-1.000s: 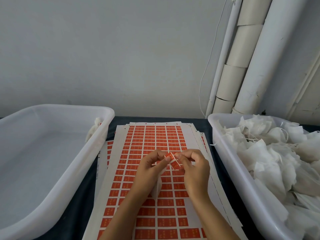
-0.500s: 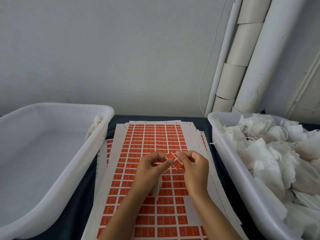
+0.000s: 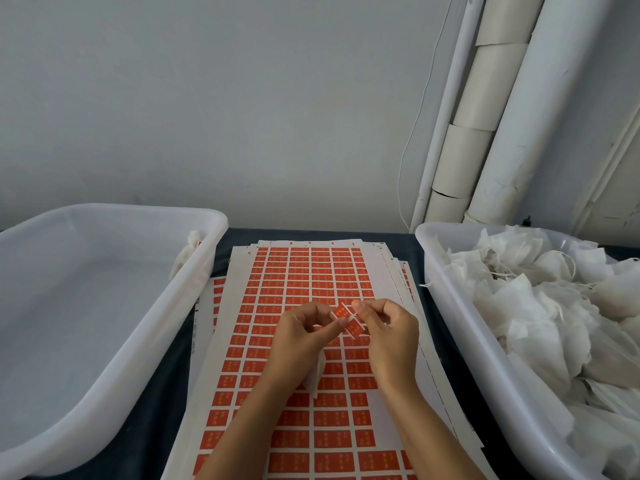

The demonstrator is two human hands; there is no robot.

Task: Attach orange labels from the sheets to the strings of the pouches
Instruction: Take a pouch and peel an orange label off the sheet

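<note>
A stack of white sheets printed with rows of orange labels lies on the dark table between two tubs. Above it, my left hand and my right hand meet fingertip to fingertip and pinch one orange label, which is spread open across a thin white string. A white pouch hangs under my left palm, mostly hidden by the hand.
A translucent white tub on the left holds one pouch at its far right corner. The right tub is heaped with white pouches and loose strings. White pipes stand against the wall behind.
The hands stay together over the sheet. The label has opened out flatter between the fingertips, with its lower half now showing below my right thumb.
</note>
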